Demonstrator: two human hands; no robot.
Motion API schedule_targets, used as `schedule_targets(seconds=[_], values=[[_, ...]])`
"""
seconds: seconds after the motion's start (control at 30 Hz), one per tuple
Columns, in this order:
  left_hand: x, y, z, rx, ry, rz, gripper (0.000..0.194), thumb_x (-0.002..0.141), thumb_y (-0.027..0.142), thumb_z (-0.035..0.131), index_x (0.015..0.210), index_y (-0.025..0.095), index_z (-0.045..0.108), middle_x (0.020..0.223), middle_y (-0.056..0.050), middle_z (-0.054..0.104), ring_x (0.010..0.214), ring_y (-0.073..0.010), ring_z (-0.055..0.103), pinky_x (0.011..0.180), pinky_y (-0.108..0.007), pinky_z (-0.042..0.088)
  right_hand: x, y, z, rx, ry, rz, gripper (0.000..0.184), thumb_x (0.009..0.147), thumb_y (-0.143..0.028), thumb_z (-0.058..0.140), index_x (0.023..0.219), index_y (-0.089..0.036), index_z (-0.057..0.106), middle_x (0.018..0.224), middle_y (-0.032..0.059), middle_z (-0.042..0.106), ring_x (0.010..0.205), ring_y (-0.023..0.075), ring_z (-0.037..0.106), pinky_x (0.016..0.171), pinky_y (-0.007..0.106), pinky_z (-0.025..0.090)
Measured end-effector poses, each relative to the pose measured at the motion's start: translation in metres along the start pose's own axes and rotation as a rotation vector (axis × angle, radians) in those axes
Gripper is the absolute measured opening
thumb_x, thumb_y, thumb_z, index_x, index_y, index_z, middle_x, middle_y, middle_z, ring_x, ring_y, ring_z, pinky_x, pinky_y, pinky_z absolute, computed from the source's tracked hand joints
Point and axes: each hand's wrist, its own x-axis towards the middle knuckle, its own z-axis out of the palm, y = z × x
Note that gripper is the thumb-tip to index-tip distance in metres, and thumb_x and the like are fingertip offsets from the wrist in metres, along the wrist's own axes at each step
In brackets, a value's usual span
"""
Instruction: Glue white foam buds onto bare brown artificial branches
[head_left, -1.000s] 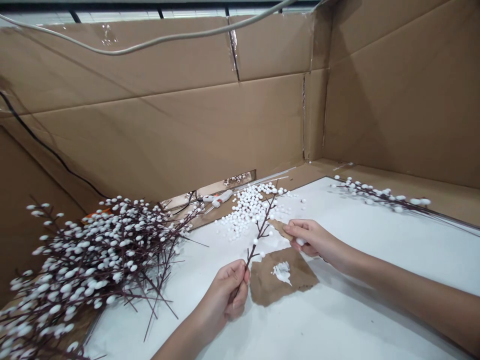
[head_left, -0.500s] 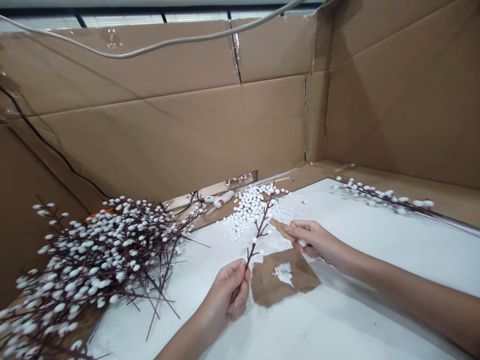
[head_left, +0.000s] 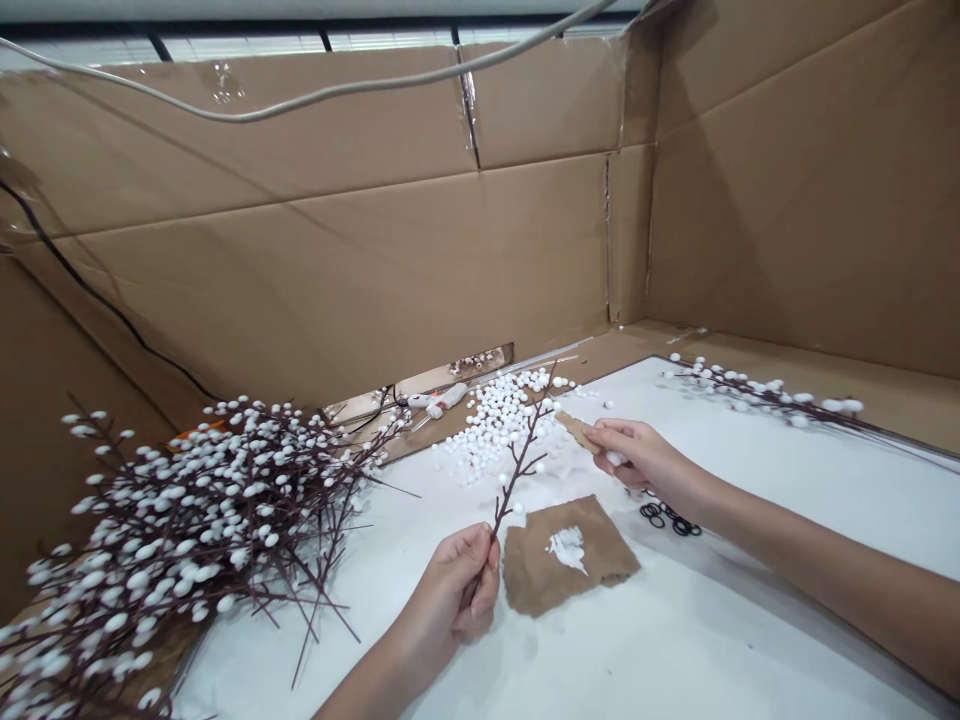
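Observation:
My left hand (head_left: pixel 459 582) is closed round the lower end of a dark brown artificial twig (head_left: pixel 519 462), which leans up and to the right with bare side shoots and a few white berries. In my right hand (head_left: pixel 637 455) a small strip of cardboard (head_left: pixel 577 430) is pinched between thumb and fingers, its tip close to the twig's upper part; whether they touch I cannot tell. A white berry shows under the right fingers. Below the hands lies a torn cardboard piece (head_left: pixel 536 580) bearing a smear of white paste (head_left: pixel 568 548).
Loose white berries (head_left: pixel 499 410) are heaped behind the twig, beside a glue gun (head_left: pixel 442 400). A big pile of berried twigs (head_left: pixel 210 510) fills the left. More finished-looking twigs (head_left: pixel 780 395) lie back right. Black rings (head_left: pixel 671 517) sit under my right forearm. Cardboard walls (head_left: pixel 337 270) enclose the table.
My right hand with the cardboard strip has moved up and slightly right, uncovering the black rings. The twig's top has tilted a little to the right; my left hand stays nearly in place.

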Motion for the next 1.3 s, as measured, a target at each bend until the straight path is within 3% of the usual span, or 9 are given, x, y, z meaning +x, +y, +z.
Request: schedule_targets(seconds=[0.33,0.67,1.3], values=[[-0.002,0.000,0.004,0.072,-0.002,-0.037,0.037,0.075,0.050,0.055,0.059,0.018,0.043,0.032,0.011,0.033,0.028,-0.0018,0.010,0.030,-0.016,0.008,0.005,-0.001,-0.013,0.019,0.015,-0.057,0.034,0.074,-0.049,0.056,0.066,-0.019,0.041,0.051,-0.0070,0.041,0.034,0.0012,0.015,0.039,0.022,0.004],[-0.002,0.001,0.008,0.182,0.032,-0.011,0.037,0.077,0.050,0.051,0.060,0.019,0.044,0.032,0.010,0.034,0.027,-0.0022,0.012,0.030,-0.018,0.008,0.004,-0.001,-0.010,0.046,-0.064,-0.064,0.035,0.076,-0.048,0.056,0.066,-0.019,0.040,0.050,-0.0075,0.041,0.036,0.0010,0.014,0.040,0.022,0.004],[-0.002,0.001,0.008,0.173,0.055,-0.010,0.040,0.071,0.055,0.056,0.058,0.018,0.044,0.031,0.011,0.034,0.027,-0.0020,0.012,0.030,-0.017,0.009,0.005,0.000,-0.010,0.057,-0.065,-0.047,0.034,0.075,-0.048,0.058,0.065,-0.019,0.042,0.050,-0.0074,0.042,0.035,0.0007,0.015,0.039,0.022,0.004]])
